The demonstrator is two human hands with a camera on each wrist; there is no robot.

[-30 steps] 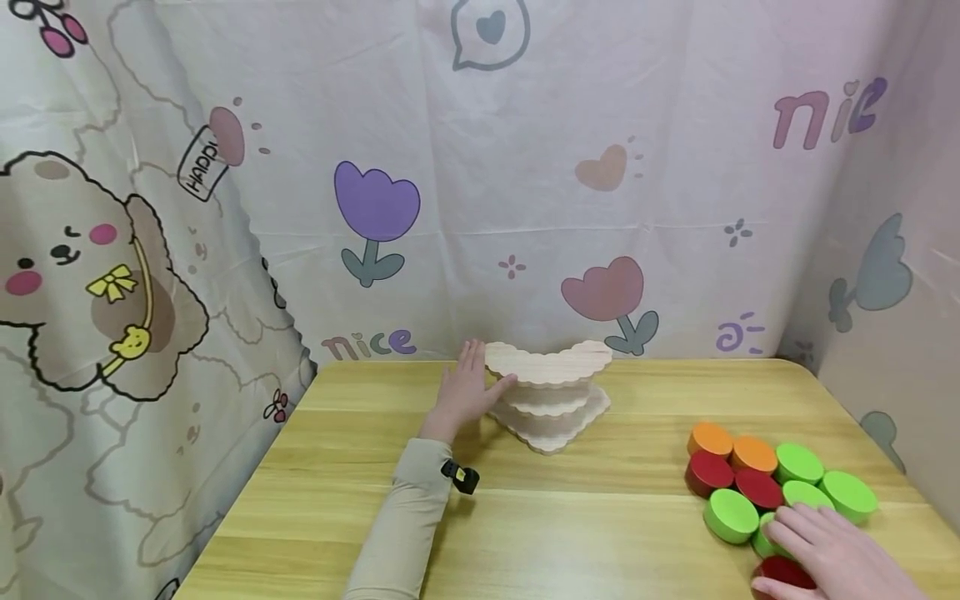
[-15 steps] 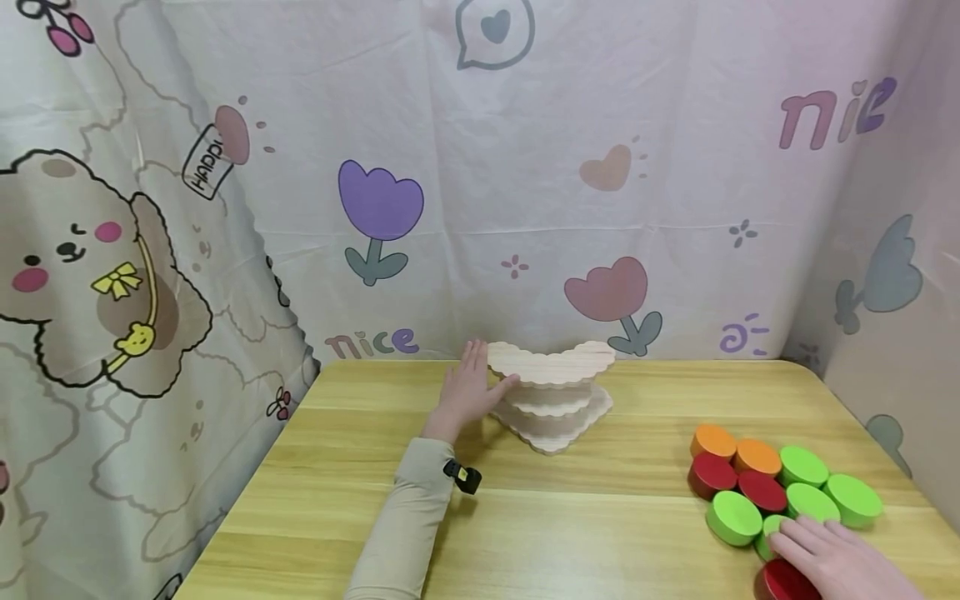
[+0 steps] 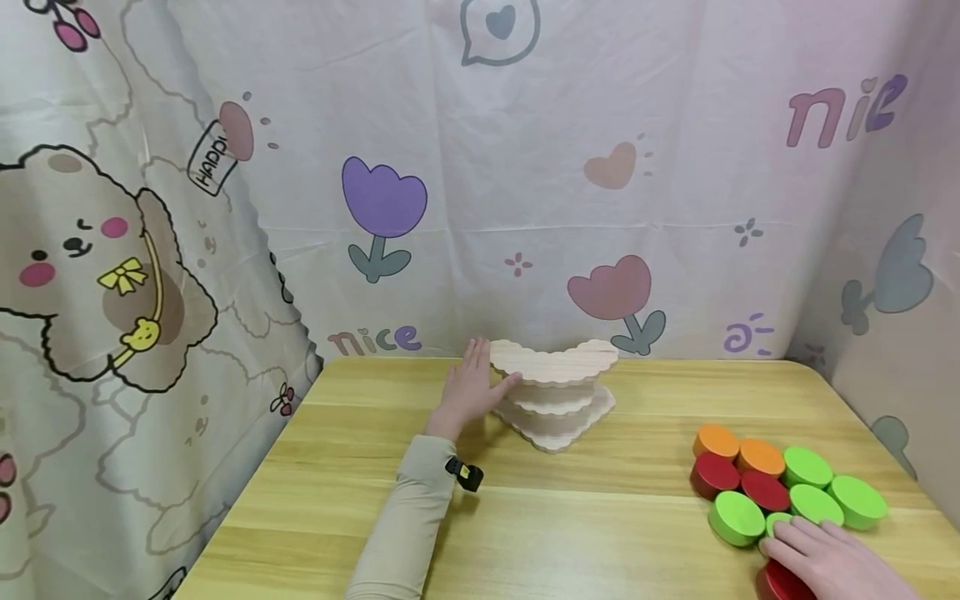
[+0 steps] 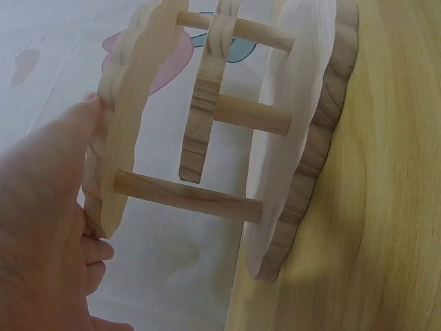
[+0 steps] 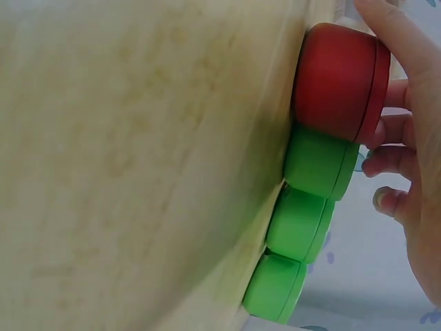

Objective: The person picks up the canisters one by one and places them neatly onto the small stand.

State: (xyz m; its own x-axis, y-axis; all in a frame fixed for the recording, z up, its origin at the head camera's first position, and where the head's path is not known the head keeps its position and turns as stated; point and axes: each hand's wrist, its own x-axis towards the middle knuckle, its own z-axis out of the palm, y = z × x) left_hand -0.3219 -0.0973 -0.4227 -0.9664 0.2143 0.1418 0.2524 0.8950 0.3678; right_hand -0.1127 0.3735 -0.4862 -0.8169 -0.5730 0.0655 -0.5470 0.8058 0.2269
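Note:
My left hand [image 3: 468,392] grips the left edge of a tiered wooden stand [image 3: 553,365] with scalloped shelves, at the table's back. In the left wrist view its thumb lies along the rim of the upper shelf [image 4: 129,124], the other fingers behind; round dowels [image 4: 189,196] join the shelves. At the front right, my right hand [image 3: 832,557] holds a red round lidded container [image 5: 334,83] standing on the table, thumb on one side and bent fingers on the other. Right behind it is a row of green containers [image 5: 318,164].
Orange containers [image 3: 761,457], other red ones [image 3: 715,476] and several green ones [image 3: 808,467] stand packed together at the right of the wooden table [image 3: 570,533]. A printed curtain [image 3: 510,167] hangs close behind the table and along both sides.
The head view has shifted slightly, so everything appears a little further right. My right thumb, in sight a second ago, has gone out of the head view. The stand and containers stay put.

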